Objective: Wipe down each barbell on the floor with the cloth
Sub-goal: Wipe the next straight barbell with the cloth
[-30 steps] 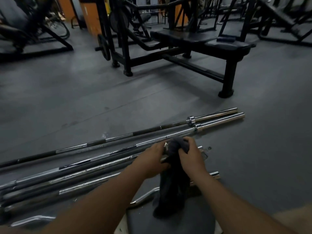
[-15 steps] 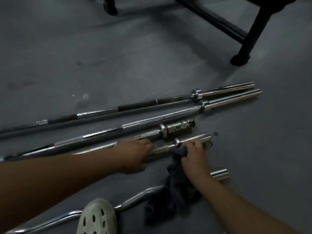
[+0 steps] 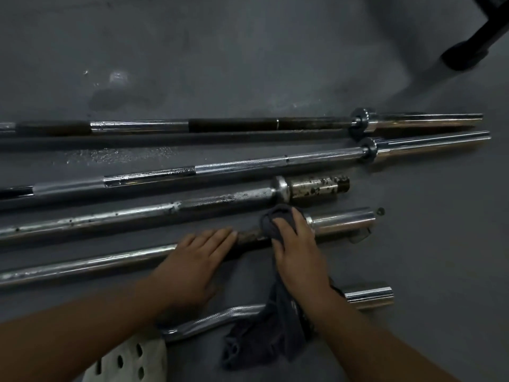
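Several barbells lie side by side on the grey floor. On the fourth barbell (image 3: 341, 223) from the top, my right hand (image 3: 296, 244) presses a dark grey cloth (image 3: 271, 334) onto the shaft just left of its collar; the rest of the cloth hangs down under my wrist. My left hand (image 3: 197, 257) rests flat on the same bar, fingers straight, a little to the left. Above it lie a rusty short-sleeved bar (image 3: 316, 187), a chrome bar (image 3: 275, 164) and a dark-banded bar (image 3: 234, 125). A curl bar (image 3: 369, 295) lies nearest me, partly under the cloth.
A white perforated shoe (image 3: 129, 359) shows at the bottom edge beside the curl bar. The black foot of a bench (image 3: 465, 55) stands at the top right. A wet patch (image 3: 118, 92) marks the floor beyond the bars.
The view has tilted down and come closer to the bars. My left hand let go of its grip and now lies flat on the bar; my right hand with the cloth stays near the collar.
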Tool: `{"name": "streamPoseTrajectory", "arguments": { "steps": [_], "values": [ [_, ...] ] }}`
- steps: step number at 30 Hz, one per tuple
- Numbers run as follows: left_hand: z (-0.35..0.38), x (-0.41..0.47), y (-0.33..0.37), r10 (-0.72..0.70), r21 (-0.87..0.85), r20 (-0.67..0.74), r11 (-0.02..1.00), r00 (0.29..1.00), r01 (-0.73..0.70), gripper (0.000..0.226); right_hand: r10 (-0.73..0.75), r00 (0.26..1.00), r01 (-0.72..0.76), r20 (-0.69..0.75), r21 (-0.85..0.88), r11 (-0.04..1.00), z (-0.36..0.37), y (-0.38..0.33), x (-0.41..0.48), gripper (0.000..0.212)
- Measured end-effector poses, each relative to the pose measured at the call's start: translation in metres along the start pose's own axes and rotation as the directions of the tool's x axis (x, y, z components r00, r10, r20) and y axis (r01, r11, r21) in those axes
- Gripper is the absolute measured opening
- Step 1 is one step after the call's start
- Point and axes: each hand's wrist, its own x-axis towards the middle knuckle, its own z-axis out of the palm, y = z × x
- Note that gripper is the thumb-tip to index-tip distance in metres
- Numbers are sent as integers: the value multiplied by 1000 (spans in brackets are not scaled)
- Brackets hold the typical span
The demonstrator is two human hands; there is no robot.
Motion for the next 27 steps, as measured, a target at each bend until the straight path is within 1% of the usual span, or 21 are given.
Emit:
{"name": "streamPoseTrajectory", "arguments": {
  "steps": [1, 2, 4, 5, 6, 7, 8, 10, 11, 13, 15, 16, 18, 19, 21, 22, 23, 24, 25, 26, 27],
  "values": [
    [1, 0, -2, 4, -6, 7, 1000, 1000, -4, 105, 55, 996, -51, -65, 62, 997, 8, -11, -1, 37],
    [1, 0, -3, 6, -11, 14, 1000, 1000, -6, 106, 60, 992, -46, -108, 129, 991, 18, -26, -4, 34],
    [0, 0, -5, 14, -27, 37, 1000, 999, -13, 108, -116, 988, 131, -99, 158, 979, 31, -49, -14, 29],
    [-1, 0, -6, 17, -31, 48, 999, 999, -15, 108, -228, 973, 232, -46, 121, 965, 31, -47, -17, 30],
    [-2, 0, -8, 15, -33, 48, 999, 999, -13, 107, -284, 959, 282, 12, 90, 955, 24, -36, -13, 34],
    [-2, -1, -12, 18, -45, 43, 999, 999, -16, 107, -273, 961, 269, 56, 67, 961, 16, -20, -6, 40],
    [-3, -1, -15, 23, -61, 41, 998, 999, -20, 107, -192, 980, 191, 43, 40, 981, 10, -4, 0, 47],
    [-1, -3, -19, 31, -51, 40, 998, 999, -29, 110, 47, 998, -45, -35, 43, 998, 7, 2, -3, 54],
    [-1, -5, -19, 30, -34, 41, 999, 999, -28, 111, 70, 996, -66, -57, 71, 995, 12, -10, -10, 54],
    [-3, -8, -16, 27, -15, 44, 1000, 999, -27, 111, -108, 994, 108, 0, 65, 992, 25, -35, -27, 46],
    [-5, -9, -15, 42, -2, 29, 999, 999, -42, 109, -300, 950, 302, 91, -7, 953, 23, -28, -35, 40],
    [-5, -9, -16, 48, -1, 31, 999, 998, -48, 109, -275, 956, 279, 101, -28, 960, 16, -15, -33, 39],
    [-5, -9, -18, 39, 6, 45, 999, 998, -39, 111, -27, 1000, 27, 4, 26, 999, 5, 6, -33, 35],
    [-5, -9, -19, 33, 9, 49, 999, 998, -34, 112, 113, 993, -109, -43, 102, 989, 5, 9, -36, 32],
    [-3, -9, -17, 25, 19, 52, 999, 998, -26, 113, 296, 955, -285, 4, 279, 917, 10, -7, -41, 25],
    [-2, -10, -16, 20, 29, 53, 999, 998, -21, 112, 388, 919, -382, 70, 403, 832, 13, -16, -39, 22],
    [-2, -10, -15, 16, 40, 53, 999, 998, -18, 111, 503, 852, -489, 143, 558, 670, 14, -23, -32, 24],
    [-2, -10, -13, 11, 51, 51, 999, 999, -13, 109, 621, 748, -569, 232, 707, 421, 12, -28, -21, 30],
    [-2, -10, -12, 1, 61, 49, 998, 999, -4, 107, 687, 633, -586, 358, 801, 122, 10, -30, -9, 35],
    [-2, -9, -10, -8, 73, 44, 997, 999, 5, 105, 681, 543, -559, 492, 817, -144, 10, -31, 2, 36],
    [-1, -9, -8, -17, 87, 41, 996, 999, 14, 102, 658, 484, -515, 577, 796, -319, 11, -30, 12, 36]
  ]
}}
